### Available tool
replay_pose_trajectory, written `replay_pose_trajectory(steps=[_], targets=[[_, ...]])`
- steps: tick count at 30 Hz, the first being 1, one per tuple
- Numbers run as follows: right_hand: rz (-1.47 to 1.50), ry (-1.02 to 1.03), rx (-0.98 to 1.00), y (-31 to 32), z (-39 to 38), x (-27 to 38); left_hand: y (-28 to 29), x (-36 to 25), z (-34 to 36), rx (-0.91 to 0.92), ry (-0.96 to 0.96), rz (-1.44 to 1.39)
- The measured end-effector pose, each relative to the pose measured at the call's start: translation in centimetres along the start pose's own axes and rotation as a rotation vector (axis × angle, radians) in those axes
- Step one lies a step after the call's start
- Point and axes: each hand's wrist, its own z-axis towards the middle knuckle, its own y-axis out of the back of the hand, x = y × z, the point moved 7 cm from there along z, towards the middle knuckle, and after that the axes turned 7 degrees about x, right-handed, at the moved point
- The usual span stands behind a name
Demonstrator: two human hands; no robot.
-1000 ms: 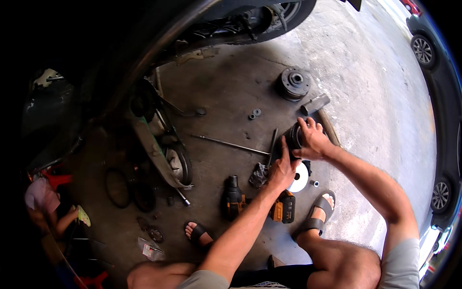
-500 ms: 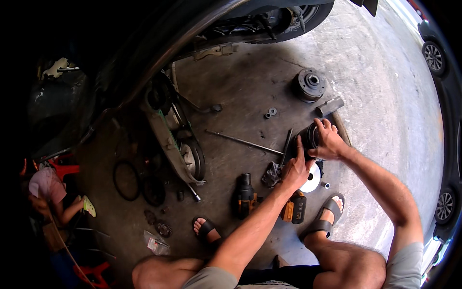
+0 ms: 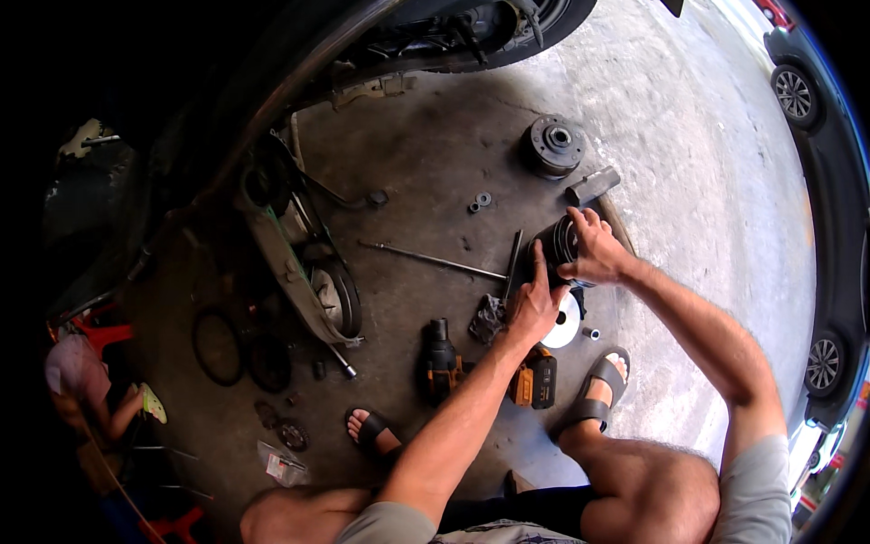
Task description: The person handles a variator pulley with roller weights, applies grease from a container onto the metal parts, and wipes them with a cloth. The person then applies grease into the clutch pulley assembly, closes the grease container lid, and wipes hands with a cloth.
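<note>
Right hand (image 3: 598,249): hammer (image 3: 594,187) blocks above, open concrete floor (image 3: 707,227) rightward. Left hand (image 3: 536,313): T-handle wrench (image 3: 435,260), impact wrench (image 3: 440,352) obstruct leftward.

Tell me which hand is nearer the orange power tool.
Left: the left hand is up and right of the power tool in the picture; the right hand is farther off that way.

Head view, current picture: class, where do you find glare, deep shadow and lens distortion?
Head view: the floor glares pale at right, while deep shadow hides detail at left; head view: the parked car curves along the fisheye rim; head view: the white disc beside the left hand shows bright against the darker floor.
</note>
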Motion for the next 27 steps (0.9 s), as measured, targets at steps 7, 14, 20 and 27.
replay_pose_trajectory(steps=[7, 14, 20, 27], targets=[[0.328, 0.056, 0.106, 2.7, -1.4, 1.5, -0.5, 5.9, 0.4, -0.088, -0.049, 0.049], [0.830, -0.019, 0.151, 2.4, -2.9, -6.1, 0.7, 3.4, 0.9, -0.039, -0.180, -0.171], [1.851, 0.236, 0.240, -3.4, -4.2, -11.7, 2.9, 5.1, -0.8, -0.034, -0.033, -0.221], [1.930, 0.226, -0.050, -8.2, -4.4, -18.9, 4.6, 5.1, -4.0, -0.161, 0.030, -0.573]])
